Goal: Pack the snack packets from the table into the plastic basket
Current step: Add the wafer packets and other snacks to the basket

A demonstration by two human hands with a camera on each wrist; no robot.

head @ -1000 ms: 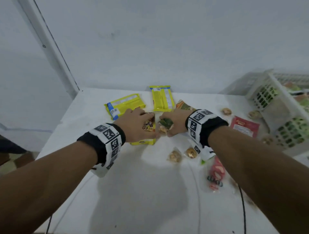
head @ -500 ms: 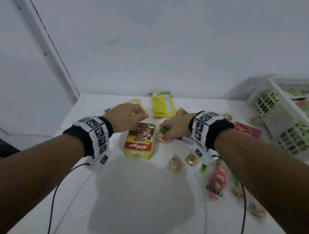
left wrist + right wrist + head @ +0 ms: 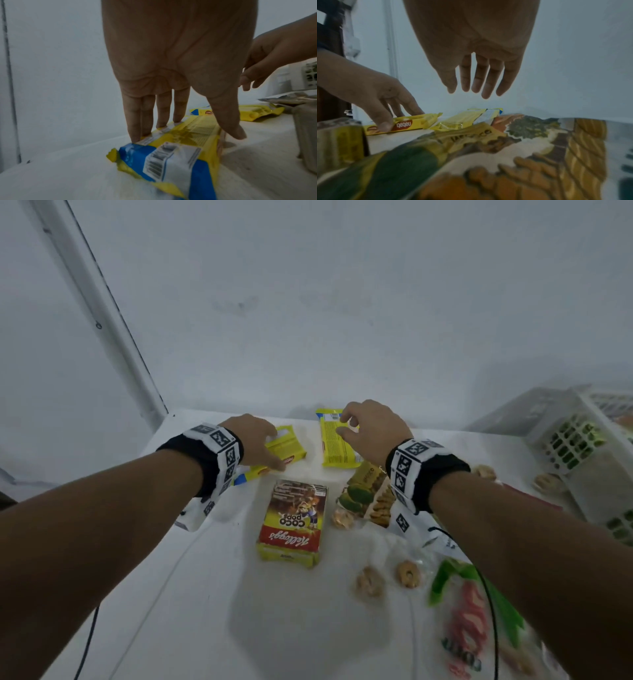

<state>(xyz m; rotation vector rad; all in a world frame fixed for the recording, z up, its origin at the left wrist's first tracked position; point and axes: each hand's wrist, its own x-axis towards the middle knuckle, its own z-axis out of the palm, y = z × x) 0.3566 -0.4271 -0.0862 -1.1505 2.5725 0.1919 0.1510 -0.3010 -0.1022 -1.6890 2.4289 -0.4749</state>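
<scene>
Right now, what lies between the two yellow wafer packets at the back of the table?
Bare white table. The head view shows a clear strip between the left yellow wafer packet, under the left hand, and the right yellow wafer packet.

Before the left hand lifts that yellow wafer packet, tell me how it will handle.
The yellow wafer packet lies flat and long, so it probably lifts as a fairly stiff bar. Its crimped blue end looks thin and likely flops. The glossy wrapper may slip, since the left hand only touches its two long edges with straight fingers and thumb.
</scene>
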